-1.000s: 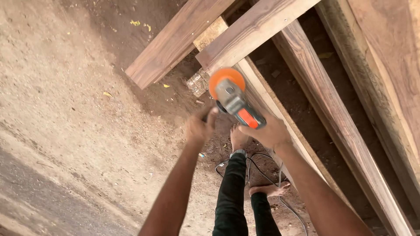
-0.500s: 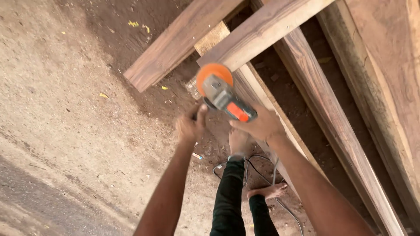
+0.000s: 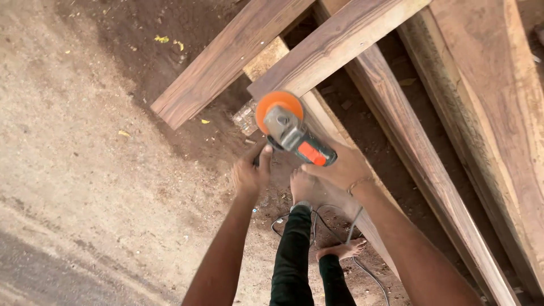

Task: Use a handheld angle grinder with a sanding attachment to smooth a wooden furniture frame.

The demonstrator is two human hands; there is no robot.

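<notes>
Sandy ground [image 3: 85, 147] lies under you, with dark wooden beams [image 3: 334, 42] stacked at the right. Your right hand [image 3: 339, 168] has its fingers closed around the body of the angle grinder [image 3: 292, 133], whose orange disc [image 3: 277, 107] sits at the beam end. Your left hand [image 3: 251, 170] grips the side handle. I think you should keep both wrists firm and the cable [image 3: 317, 218] away from your bare feet [image 3: 303, 184].

Open dirt ground [image 3: 85, 170] across the frame's left half gives free passage; crossing wooden beams [image 3: 340, 39] block the upper centre and right, bare feet [image 3: 300, 184] and a black cable [image 3: 317, 218] clutter the lower centre.
</notes>
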